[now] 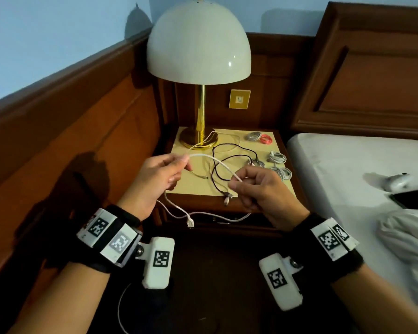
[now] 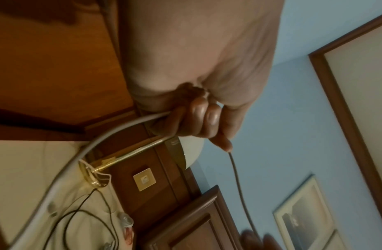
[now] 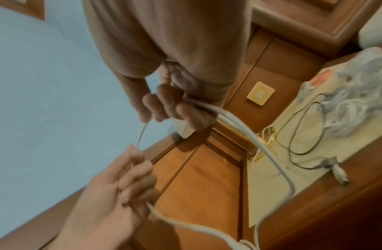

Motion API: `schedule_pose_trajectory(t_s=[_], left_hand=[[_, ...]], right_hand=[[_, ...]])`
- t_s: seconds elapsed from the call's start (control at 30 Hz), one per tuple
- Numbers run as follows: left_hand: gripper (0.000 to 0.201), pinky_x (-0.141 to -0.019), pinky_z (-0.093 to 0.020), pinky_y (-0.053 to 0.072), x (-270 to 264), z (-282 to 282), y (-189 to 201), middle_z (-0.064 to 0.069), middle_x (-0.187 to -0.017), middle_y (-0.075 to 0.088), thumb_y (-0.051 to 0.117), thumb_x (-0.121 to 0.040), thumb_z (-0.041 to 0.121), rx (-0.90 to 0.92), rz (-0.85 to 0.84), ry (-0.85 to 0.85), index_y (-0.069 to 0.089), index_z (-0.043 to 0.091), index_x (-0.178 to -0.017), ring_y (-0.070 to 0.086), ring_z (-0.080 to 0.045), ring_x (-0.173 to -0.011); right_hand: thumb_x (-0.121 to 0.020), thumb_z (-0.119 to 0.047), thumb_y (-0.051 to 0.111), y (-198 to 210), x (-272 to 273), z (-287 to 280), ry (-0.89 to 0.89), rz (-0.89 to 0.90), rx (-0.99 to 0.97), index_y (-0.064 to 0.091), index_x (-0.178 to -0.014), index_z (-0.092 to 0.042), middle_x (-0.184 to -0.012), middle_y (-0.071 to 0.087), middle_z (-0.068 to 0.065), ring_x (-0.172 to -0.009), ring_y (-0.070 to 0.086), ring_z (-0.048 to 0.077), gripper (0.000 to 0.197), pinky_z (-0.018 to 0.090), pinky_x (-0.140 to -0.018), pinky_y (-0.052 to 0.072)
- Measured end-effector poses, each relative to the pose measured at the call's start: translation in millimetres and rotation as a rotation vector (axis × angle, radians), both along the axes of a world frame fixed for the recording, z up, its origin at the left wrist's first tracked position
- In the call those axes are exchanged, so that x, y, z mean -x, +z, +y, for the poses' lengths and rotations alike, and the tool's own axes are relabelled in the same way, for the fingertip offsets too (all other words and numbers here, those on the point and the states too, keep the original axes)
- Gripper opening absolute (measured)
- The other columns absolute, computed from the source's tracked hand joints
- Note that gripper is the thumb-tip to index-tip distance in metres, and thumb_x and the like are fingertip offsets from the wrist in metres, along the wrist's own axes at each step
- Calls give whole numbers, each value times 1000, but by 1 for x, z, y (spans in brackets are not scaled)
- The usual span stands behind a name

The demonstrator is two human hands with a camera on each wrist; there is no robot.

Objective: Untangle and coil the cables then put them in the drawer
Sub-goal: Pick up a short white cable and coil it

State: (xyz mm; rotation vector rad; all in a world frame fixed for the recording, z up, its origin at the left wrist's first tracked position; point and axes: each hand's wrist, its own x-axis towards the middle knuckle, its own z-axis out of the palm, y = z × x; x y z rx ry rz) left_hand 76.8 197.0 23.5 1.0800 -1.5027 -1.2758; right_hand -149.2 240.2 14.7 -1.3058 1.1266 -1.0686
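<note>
We are pinching a white cable (image 1: 217, 162) with the fingers (image 1: 179, 163) of our left hand (image 1: 155, 184) and, further along it, with the curled fingers (image 1: 245, 180) of our right hand (image 1: 263, 191). Both hands are hovering above the front edge of the bench (image 1: 193, 186). Between them the cable is arching upward, and its slack is hanging below the front edge, ending in a plug (image 1: 190, 222). A loose black cable (image 1: 227, 150) is lying looped across the middle of the bench, its plugs resting near the front edge. Along the right edge, coiled white cables (image 1: 277, 157) are sitting in separate bundles, and a grey coil (image 1: 253, 136) is touching a red coil (image 1: 266, 139) at the back right corner. A lamp (image 1: 199, 44) is standing at the back left corner. To the right, a bed (image 1: 336, 169) is carrying a dark phone (image 1: 413, 198).
</note>
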Motion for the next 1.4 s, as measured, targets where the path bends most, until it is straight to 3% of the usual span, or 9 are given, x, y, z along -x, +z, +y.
schedule_pose_trajectory(t_s=[0.2,0.37,0.53,0.63,0.77,0.9,1.03,1.2,1.4], left_hand=[[39,-45,-17,31,-12,-10,-44,8,-46,33,75,-67,53,-312,15,-139,60,18,-59,30,-7,-42],[30,-45,-20,24,0,-14,-58,8,-48,26,61,-82,39,-463,157,-97,53,15,-66,24,-7,-39],[26,-46,-18,25,34,1,-64,8,-54,30,42,-100,27,-545,476,3,60,15,-85,29,-5,-42],[26,-52,-19,28,57,11,-68,7,-59,37,42,-101,21,-397,460,81,67,15,-101,32,-6,-49],[24,-53,-18,30,82,21,-75,17,-62,55,49,-98,16,-203,239,115,69,10,-111,34,-6,-56],[26,-60,-14,41,94,27,-86,7,-65,63,50,-98,15,-89,37,39,72,16,-84,55,-5,-62],[36,-71,-25,47,98,33,-92,-10,-60,66,46,-100,26,-152,-91,-70,67,12,-74,64,-13,-60],[47,-63,-33,49,102,41,-96,2,-37,35,40,-101,36,-378,11,-96,55,7,-67,29,-11,-30],[45,-39,-18,35,101,49,-96,6,-41,31,42,-99,39,-599,195,-163,47,9,-65,23,-5,-29]], right_hand=[[-76,1,74,-50,67,17,-455,137,-4,58,-70,-4,-43,48,-5,-38,38,5,18,15,-40,31],[-72,-4,79,-98,99,29,-702,301,-150,61,-58,-13,-55,55,2,-54,47,16,24,26,-53,38],[-79,-13,76,-113,89,30,-649,460,-222,61,-58,-13,-49,52,-1,-47,45,11,26,22,-47,37],[-85,-14,70,-117,67,34,-434,538,-261,63,-58,-18,-48,50,-7,-46,45,8,29,22,-49,37],[-91,-13,62,-109,42,45,-64,416,-214,65,-63,-15,-41,47,-7,-37,40,4,28,21,-48,35],[-91,-11,56,-90,36,53,95,72,-94,64,-70,-7,-43,51,-5,-37,38,4,23,14,-47,32],[-91,-15,51,-76,39,52,-26,-157,-29,60,-72,-2,-42,48,-1,-36,33,4,25,12,-41,26],[-100,-16,44,-77,45,42,-309,-181,-85,58,-74,-6,-43,39,3,-37,27,10,32,20,-40,25],[-96,-21,55,-89,46,45,-489,-131,-189,60,-72,-6,-43,38,1,-35,27,8,29,20,-39,23]])
